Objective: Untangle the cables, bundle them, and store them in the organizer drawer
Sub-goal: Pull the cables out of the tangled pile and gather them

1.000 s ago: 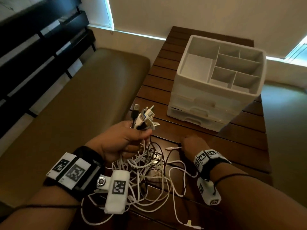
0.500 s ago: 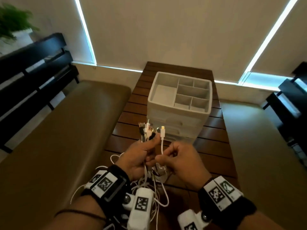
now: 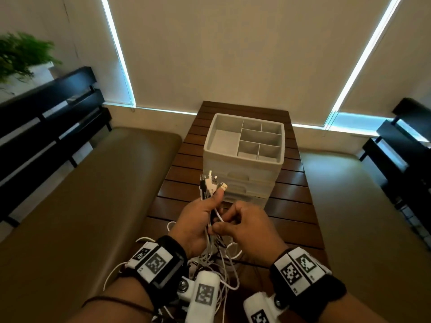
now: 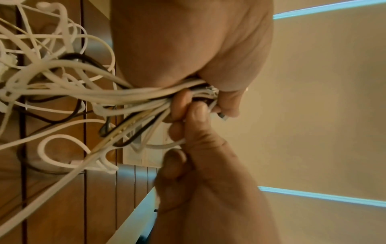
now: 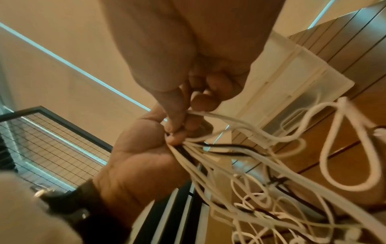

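My left hand grips a bunch of white and black cables, their plug ends sticking up above the fist. In the left wrist view the cables pass through the curled fingers. My right hand pinches one white cable just below the left fist. The rest of the cables hang down in a tangle onto the wooden table. The white organizer stands beyond the hands, its top tray of compartments bare and its drawers closed.
The slatted table runs away from me toward the window blinds. Brown cushioned benches flank it on both sides, with dark slatted backrests. A green plant sits at the upper left.
My right hand lifted a white cable end off the table, brought it to the bunch in my left hand, and now pinches lower. The head view tilted up.
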`<act>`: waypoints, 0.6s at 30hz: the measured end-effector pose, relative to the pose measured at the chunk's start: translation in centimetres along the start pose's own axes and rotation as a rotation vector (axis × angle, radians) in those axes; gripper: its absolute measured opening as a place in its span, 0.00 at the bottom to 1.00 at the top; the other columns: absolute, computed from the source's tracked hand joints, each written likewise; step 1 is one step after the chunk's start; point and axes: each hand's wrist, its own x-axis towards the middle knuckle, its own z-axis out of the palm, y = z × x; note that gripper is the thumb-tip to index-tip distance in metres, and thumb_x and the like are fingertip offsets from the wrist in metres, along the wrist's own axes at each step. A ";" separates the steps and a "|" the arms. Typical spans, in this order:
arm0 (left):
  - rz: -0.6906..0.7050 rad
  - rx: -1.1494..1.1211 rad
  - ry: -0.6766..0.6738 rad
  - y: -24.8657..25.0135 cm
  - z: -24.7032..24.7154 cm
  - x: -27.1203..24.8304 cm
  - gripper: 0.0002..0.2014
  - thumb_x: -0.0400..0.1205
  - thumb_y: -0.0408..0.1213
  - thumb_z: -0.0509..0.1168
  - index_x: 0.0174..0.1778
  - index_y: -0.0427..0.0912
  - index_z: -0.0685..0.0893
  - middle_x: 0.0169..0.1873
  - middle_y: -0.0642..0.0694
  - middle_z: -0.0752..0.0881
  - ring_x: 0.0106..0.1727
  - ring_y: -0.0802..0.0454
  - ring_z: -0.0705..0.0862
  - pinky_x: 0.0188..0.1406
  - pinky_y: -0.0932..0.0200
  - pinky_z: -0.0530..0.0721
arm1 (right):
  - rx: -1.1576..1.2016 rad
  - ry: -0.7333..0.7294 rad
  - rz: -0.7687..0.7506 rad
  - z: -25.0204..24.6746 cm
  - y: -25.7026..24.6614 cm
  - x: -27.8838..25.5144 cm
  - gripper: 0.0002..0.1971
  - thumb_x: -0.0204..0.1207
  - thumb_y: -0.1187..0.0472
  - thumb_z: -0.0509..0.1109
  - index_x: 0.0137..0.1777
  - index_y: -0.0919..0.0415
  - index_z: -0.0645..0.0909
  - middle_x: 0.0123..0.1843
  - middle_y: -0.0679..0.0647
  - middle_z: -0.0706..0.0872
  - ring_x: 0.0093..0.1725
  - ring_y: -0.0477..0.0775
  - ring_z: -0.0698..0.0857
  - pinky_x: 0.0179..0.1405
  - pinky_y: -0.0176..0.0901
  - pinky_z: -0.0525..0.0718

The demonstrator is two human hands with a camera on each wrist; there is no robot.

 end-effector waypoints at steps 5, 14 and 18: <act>0.025 -0.125 0.118 1.6 0.1 0.6 0.13 0.73 0.47 0.75 0.35 0.47 0.78 0.21 0.51 0.68 0.21 0.56 0.68 0.17 0.63 0.64 | 0.092 -0.071 -0.031 0.1 3.1 -0.1 0.08 0.71 0.62 0.78 0.38 0.59 0.80 0.36 0.54 0.89 0.35 0.50 0.85 0.38 0.46 0.83; 0.110 -0.156 0.062 4.4 0.7 0.2 0.25 0.78 0.59 0.64 0.20 0.48 0.77 0.17 0.53 0.63 0.17 0.59 0.63 0.16 0.65 0.68 | 0.010 -0.231 -0.036 -1.6 5.5 0.9 0.06 0.77 0.59 0.73 0.39 0.55 0.81 0.40 0.56 0.90 0.41 0.50 0.89 0.43 0.40 0.86; 0.152 -0.034 0.047 6.3 0.7 0.0 0.27 0.80 0.57 0.65 0.16 0.48 0.79 0.16 0.54 0.63 0.16 0.60 0.60 0.13 0.66 0.59 | 0.032 -0.252 -0.073 -3.2 6.2 2.4 0.04 0.76 0.65 0.73 0.41 0.59 0.82 0.37 0.50 0.88 0.39 0.44 0.86 0.43 0.36 0.84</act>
